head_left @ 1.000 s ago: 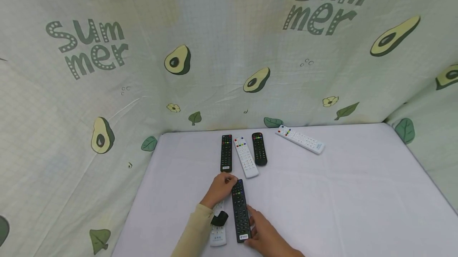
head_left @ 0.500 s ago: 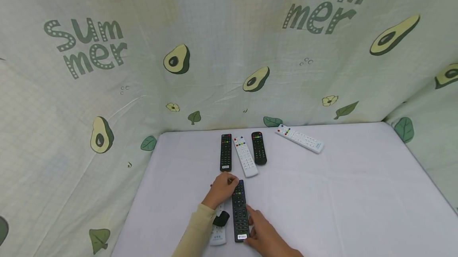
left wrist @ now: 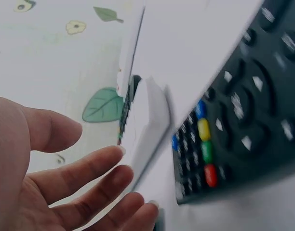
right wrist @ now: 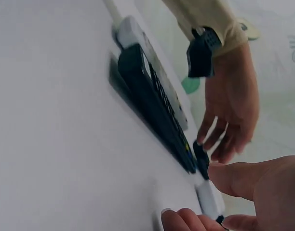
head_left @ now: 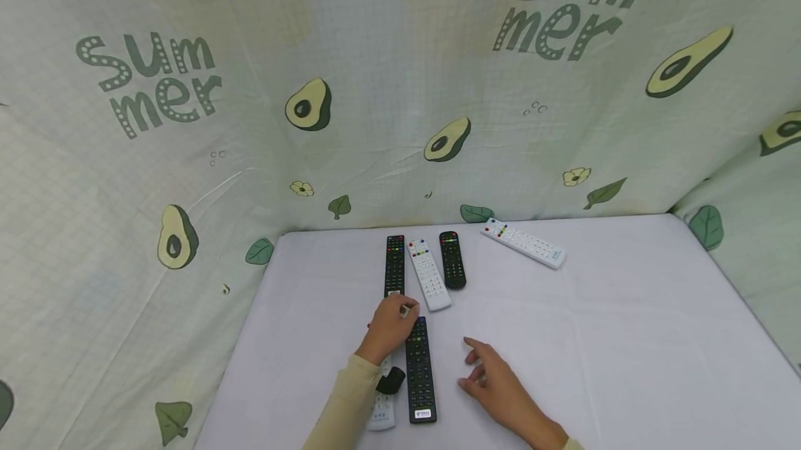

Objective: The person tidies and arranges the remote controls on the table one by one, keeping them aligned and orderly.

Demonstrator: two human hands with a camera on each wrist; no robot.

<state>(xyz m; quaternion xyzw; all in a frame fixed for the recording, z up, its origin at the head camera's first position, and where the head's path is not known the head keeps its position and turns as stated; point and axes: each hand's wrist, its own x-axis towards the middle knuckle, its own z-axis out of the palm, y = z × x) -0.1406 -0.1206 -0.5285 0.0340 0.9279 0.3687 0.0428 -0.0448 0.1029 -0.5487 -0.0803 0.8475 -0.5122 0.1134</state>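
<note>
A long black remote control (head_left: 421, 373) lies lengthwise on the white tablecloth, its buttons up. Over its far end hovers my left hand (head_left: 389, 328), fingers loosely bent, with a gap between thumb and fingertips and nothing held in the left wrist view. A white remote (head_left: 382, 414) lies just left of the black one, partly hidden under my left wrist. My right hand (head_left: 500, 391) is to the right of the black remote, apart from it, fingers relaxed and holding nothing.
Farther back lie a black remote (head_left: 395, 262), a white remote (head_left: 430, 276) and a round-ended black remote (head_left: 452, 260), side by side. Another white remote (head_left: 523, 243) lies slanted near the back edge. A printed cloth (head_left: 375, 88) hangs behind the table.
My right hand has let go of the near black remote and moved off to the right. My left hand has lifted slightly away from its far end. The remote stays in place.
</note>
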